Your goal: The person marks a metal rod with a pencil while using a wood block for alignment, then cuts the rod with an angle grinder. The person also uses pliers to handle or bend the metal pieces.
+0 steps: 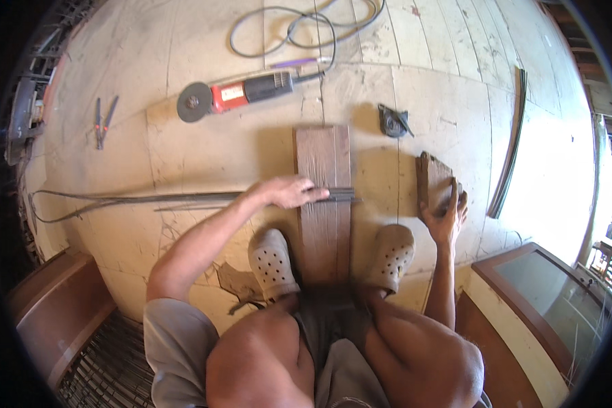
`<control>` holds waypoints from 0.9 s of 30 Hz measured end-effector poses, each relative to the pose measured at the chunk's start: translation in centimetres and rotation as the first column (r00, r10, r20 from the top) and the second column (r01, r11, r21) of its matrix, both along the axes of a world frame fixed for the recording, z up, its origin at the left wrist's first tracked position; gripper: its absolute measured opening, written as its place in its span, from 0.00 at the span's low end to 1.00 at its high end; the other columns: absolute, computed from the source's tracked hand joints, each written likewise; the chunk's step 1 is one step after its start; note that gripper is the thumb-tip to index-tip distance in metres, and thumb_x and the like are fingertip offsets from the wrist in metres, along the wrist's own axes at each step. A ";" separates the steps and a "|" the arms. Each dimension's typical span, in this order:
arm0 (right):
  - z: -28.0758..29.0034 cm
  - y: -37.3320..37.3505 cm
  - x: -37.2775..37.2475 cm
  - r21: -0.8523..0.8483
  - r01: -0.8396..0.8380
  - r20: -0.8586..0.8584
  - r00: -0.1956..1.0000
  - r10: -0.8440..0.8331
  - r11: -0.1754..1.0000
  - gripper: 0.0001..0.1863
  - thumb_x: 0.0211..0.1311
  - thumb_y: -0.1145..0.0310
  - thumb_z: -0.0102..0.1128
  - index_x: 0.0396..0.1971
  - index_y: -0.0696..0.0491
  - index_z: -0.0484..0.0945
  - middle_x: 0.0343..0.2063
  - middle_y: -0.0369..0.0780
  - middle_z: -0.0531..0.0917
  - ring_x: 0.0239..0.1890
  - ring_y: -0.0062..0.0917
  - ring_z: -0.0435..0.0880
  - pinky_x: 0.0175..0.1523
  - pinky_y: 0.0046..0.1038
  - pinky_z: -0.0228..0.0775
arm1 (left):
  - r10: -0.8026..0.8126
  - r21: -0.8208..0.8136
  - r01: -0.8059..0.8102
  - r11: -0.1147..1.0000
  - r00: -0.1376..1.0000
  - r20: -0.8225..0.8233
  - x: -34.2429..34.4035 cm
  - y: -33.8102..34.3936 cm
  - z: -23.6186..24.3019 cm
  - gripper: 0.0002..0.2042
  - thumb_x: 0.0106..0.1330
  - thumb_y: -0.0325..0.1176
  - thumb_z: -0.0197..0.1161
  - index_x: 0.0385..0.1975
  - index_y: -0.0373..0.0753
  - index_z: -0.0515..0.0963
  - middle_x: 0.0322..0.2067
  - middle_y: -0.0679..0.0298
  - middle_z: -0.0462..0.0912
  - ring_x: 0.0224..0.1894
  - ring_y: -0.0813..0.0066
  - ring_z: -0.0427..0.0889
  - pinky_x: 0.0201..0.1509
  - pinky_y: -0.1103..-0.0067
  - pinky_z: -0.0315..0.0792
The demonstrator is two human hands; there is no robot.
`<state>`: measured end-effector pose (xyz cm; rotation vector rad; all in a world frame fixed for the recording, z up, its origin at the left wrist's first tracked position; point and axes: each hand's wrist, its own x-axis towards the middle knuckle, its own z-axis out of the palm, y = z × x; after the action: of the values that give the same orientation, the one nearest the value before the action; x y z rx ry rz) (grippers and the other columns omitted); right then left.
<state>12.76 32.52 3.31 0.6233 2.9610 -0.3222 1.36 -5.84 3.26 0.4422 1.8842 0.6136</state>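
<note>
We pin the bundle of thin steel rods [204,198] flat across the wooden plank [324,197] with our left hand [287,191], right hand [444,213] gripping a wood block [433,182]; loosely pressed rods may roll or spring off, fingertips [317,194] exposed.

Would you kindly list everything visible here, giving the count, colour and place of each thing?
wooden plank: one, brown, on the floor between the feet.
metal rods: a thin bundle, dark grey, lying across the plank and off to the left.
wood block: one, dark brown, right of the plank.
angle grinder: one, red and black, beyond the plank.
cable: one, grey, looped at the top.
pliers: one, dark handles, far left.
tape measure: apparently one, dark, upper right of the plank.
clogs: two, beige, flanking the plank.
left hand: pressing the rods onto the plank.
right hand: gripping the wood block.
</note>
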 end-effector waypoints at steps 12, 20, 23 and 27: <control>7.2 -14.5 -3.2 -0.229 -0.703 -0.197 0.711 0.675 0.673 0.34 0.52 0.62 0.69 0.60 0.53 0.69 0.54 0.42 0.74 0.64 0.34 0.67 0.73 0.53 0.41 | -0.063 0.015 0.063 0.998 0.996 0.060 -0.8 0.3 -0.5 0.37 0.68 0.65 0.41 0.42 0.30 0.80 0.44 0.42 0.81 0.47 0.49 0.80 0.51 0.64 0.71; 3.4 -13.5 -2.2 -0.273 -0.480 -0.369 0.852 0.370 0.833 0.14 0.53 0.66 0.68 0.30 0.58 0.72 0.31 0.49 0.76 0.34 0.49 0.77 0.40 0.45 0.72 | -0.004 0.064 0.007 0.998 0.999 -0.050 -0.7 0.0 -0.1 0.42 0.64 0.72 0.39 0.42 0.31 0.81 0.41 0.42 0.81 0.46 0.49 0.80 0.50 0.63 0.72; 1.9 -11.8 2.8 -0.473 -0.327 -0.180 0.945 0.273 0.818 0.14 0.53 0.69 0.68 0.28 0.58 0.70 0.24 0.46 0.72 0.25 0.42 0.74 0.31 0.41 0.68 | 0.032 0.088 -0.026 0.996 0.997 -0.065 -0.3 0.8 -1.0 0.43 0.64 0.73 0.39 0.43 0.30 0.80 0.41 0.43 0.81 0.45 0.49 0.80 0.50 0.62 0.73; 1.9 -11.7 2.9 -0.451 -0.297 -0.206 0.952 0.226 0.842 0.12 0.53 0.69 0.67 0.29 0.56 0.71 0.28 0.47 0.74 0.29 0.43 0.76 0.34 0.40 0.70 | 0.012 0.074 -0.011 0.997 1.000 -0.016 0.0 1.9 -0.9 0.43 0.63 0.73 0.39 0.44 0.31 0.80 0.42 0.43 0.82 0.46 0.49 0.80 0.51 0.63 0.73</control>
<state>15.63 20.83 5.24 0.1324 2.8638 -1.0667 1.38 -3.92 2.40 0.4857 1.8853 0.6912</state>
